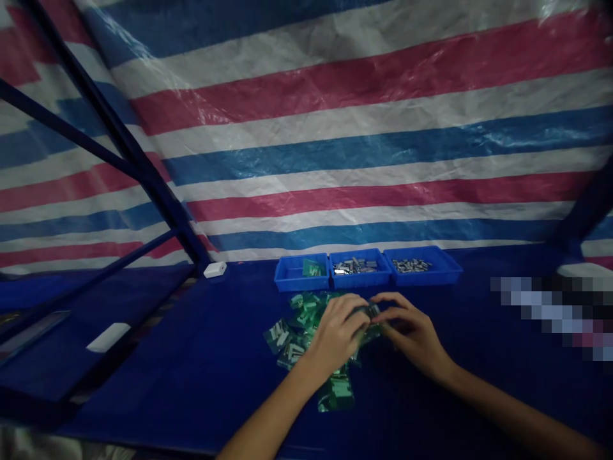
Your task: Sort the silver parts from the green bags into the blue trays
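Note:
My left hand (338, 329) reaches over a pile of small green-tinted plastic bags (306, 310), its fingers curled and pressed together. From the right comes my right hand (414, 329), with thumb and fingers pinching. Between the fingertips of both hands is a small plastic bag (372, 310), dark and partly covered by the fingers; its contents are too small to make out. Several bags in the pile hold pale, flat strips. One bag (341, 386) lies nearer to me, below my left wrist.
Three blue trays stand behind the pile: the left tray (287, 283) holds a green bag, the middle tray (359, 280) and right tray (447, 276) small metallic pieces. A white box (215, 269) sits at the back left. Blue frame bars (143, 169) rise at the left.

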`<action>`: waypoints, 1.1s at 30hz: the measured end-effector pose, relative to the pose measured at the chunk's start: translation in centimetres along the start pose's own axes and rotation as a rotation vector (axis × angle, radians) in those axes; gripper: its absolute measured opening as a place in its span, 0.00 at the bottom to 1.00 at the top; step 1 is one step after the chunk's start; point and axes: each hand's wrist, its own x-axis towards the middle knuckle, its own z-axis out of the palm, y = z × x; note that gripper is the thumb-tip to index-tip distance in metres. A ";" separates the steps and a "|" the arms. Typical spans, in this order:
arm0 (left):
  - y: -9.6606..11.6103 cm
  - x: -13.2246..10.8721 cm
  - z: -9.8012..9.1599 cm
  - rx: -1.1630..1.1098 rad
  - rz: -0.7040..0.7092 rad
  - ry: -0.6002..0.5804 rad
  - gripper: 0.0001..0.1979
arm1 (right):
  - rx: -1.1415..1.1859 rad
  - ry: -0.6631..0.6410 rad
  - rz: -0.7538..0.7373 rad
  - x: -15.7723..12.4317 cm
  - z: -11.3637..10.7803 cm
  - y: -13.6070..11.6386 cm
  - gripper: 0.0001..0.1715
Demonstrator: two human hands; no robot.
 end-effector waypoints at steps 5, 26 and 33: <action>-1.3 0.5 0.0 -0.046 -0.261 0.190 0.05 | 0.148 -0.051 0.203 -0.3 1.0 0.2 0.29; -10.4 3.0 -2.8 0.523 -0.604 0.122 0.16 | -0.024 -0.135 0.200 0.7 0.6 1.8 0.23; -4.0 3.0 -4.6 0.303 -0.275 -0.075 0.13 | -0.536 -0.300 -0.143 0.2 0.1 1.1 0.19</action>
